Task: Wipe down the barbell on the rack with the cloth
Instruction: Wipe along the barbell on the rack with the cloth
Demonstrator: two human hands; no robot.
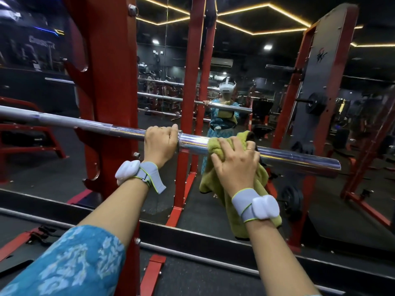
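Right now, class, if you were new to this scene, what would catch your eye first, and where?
The shiny chrome barbell crosses the middle of the view, past the red rack at left. The right hand holds a yellow-green cloth over the bar's thick end, while the left hand grips the bar beside it.

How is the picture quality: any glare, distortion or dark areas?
Head view: wide-angle distortion bows the rack and barbell; glare streaks the chrome; the mirror shows light strips; left hand, right hand and cloth are sharp and well lit; the background is dim.
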